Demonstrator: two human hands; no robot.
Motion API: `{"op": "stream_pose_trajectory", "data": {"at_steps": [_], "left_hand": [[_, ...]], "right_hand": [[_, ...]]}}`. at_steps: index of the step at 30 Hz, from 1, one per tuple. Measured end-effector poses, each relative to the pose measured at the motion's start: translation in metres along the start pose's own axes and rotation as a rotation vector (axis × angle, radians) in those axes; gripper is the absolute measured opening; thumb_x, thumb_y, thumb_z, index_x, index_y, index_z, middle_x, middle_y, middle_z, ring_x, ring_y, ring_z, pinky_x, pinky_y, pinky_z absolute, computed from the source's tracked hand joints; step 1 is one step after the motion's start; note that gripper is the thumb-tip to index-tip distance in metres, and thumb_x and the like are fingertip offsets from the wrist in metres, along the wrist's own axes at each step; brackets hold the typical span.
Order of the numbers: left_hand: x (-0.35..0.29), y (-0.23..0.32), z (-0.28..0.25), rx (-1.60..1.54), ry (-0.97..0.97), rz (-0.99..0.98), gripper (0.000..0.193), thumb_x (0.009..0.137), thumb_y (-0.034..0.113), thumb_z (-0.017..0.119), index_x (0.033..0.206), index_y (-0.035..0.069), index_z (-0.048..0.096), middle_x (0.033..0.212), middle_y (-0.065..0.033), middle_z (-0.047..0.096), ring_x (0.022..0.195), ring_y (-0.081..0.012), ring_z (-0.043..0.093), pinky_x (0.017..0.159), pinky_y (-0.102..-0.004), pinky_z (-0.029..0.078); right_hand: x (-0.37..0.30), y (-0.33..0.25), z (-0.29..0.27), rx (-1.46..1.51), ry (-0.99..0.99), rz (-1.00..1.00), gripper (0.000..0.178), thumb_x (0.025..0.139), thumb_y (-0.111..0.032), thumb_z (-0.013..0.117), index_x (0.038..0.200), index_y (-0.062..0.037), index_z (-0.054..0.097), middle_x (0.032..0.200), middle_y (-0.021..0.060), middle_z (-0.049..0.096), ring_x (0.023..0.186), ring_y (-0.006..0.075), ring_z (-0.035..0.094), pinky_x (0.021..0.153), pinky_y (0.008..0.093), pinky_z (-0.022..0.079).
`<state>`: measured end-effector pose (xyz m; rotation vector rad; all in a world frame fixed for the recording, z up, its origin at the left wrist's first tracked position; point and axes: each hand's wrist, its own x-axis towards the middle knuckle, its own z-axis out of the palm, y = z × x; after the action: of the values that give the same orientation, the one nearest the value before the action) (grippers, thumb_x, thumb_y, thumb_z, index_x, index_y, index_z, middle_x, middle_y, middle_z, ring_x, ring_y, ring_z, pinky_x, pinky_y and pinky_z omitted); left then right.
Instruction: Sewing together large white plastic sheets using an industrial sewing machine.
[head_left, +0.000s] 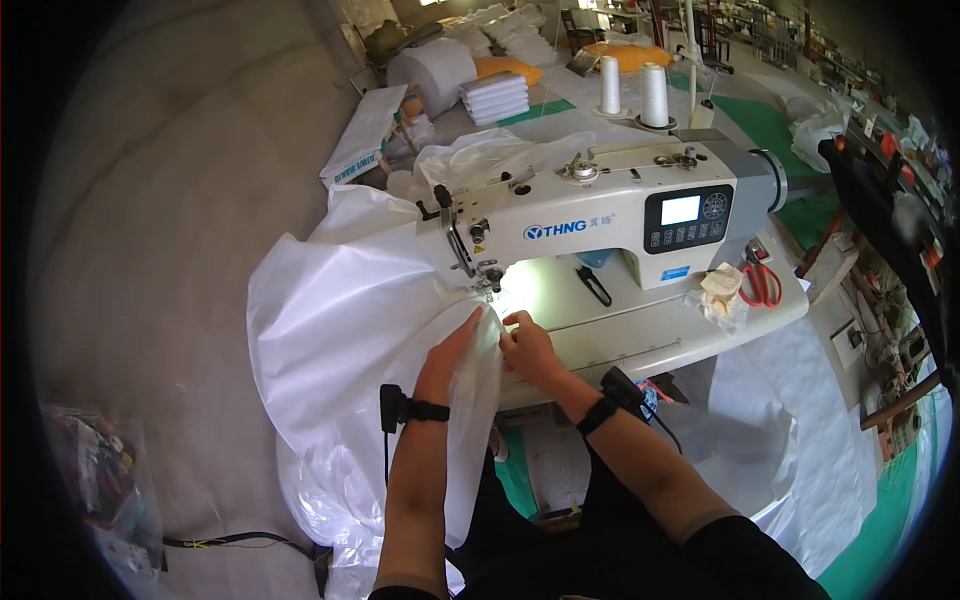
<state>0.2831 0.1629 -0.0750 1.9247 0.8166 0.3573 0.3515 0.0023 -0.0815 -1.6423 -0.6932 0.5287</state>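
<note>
A large white plastic sheet (335, 300) spreads over the left end of a white sewing machine (600, 205) and hangs down towards my lap. Its upper edge gathers by the lit needle area (490, 285). My left hand (455, 345) grips the sheet just in front of the needle, its thumb side showing and its other fingers partly hidden by the sheet. Close to its right, my right hand (530, 350) is closed with bent fingers at the sheet's edge, the index finger and thumb towards the needle. The exact pinch is too small to make out.
On the machine table lie a black thread snipper (594, 286), red-handled scissors (762, 285) and a beige lump (721, 287). Two white thread cones (653, 95) stand behind the machine. Folded white sheets (495, 97) and a big white roll (432, 76) sit farther back.
</note>
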Motion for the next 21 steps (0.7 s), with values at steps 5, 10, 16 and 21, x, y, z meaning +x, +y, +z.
{"op": "stream_pose_trajectory", "data": {"at_steps": [5,10,16,21], "left_hand": [[0.005,-0.013,0.008,-0.221,-0.06,-0.291,0.038,0.084,0.036,0.061,0.098,0.0,0.064,0.092,-0.0088,0.064,0.086,-0.0174,0.058,0.079,-0.0286,0.045],[0.01,-0.022,0.023,-0.079,0.123,0.149,0.033,0.08,0.033,0.064,0.085,0.0,0.067,0.071,-0.0059,0.062,0.068,-0.0189,0.057,0.067,-0.0349,0.045],[0.014,-0.024,0.033,0.136,0.353,0.401,0.033,0.079,0.031,0.064,0.089,0.0,0.066,0.082,-0.0158,0.066,0.079,-0.0291,0.062,0.076,-0.038,0.047],[0.009,-0.018,0.035,0.484,0.332,0.316,0.029,0.079,0.027,0.064,0.093,0.002,0.066,0.093,-0.0147,0.066,0.085,-0.028,0.062,0.078,-0.0369,0.047]], "right_hand": [[0.002,0.005,0.001,0.018,0.015,0.001,0.028,0.082,-0.01,0.055,0.106,0.0027,0.048,0.058,0.0083,0.058,0.047,0.0181,0.06,0.047,0.0304,0.046],[0.007,0.008,0.006,-0.105,0.085,-0.077,0.035,0.078,-0.014,0.06,0.105,0.0059,0.05,0.064,0.0132,0.061,0.052,0.0222,0.062,0.053,0.0327,0.049],[0.01,0.01,0.006,-0.382,0.028,-0.071,0.038,0.075,-0.017,0.06,0.102,0.0074,0.052,0.079,0.0243,0.063,0.076,0.0357,0.063,0.072,0.0406,0.049],[0.016,0.016,0.005,-0.246,0.036,-0.116,0.031,0.074,-0.012,0.055,0.099,0.0061,0.054,0.079,0.0251,0.062,0.076,0.0369,0.063,0.072,0.0411,0.049]]}}
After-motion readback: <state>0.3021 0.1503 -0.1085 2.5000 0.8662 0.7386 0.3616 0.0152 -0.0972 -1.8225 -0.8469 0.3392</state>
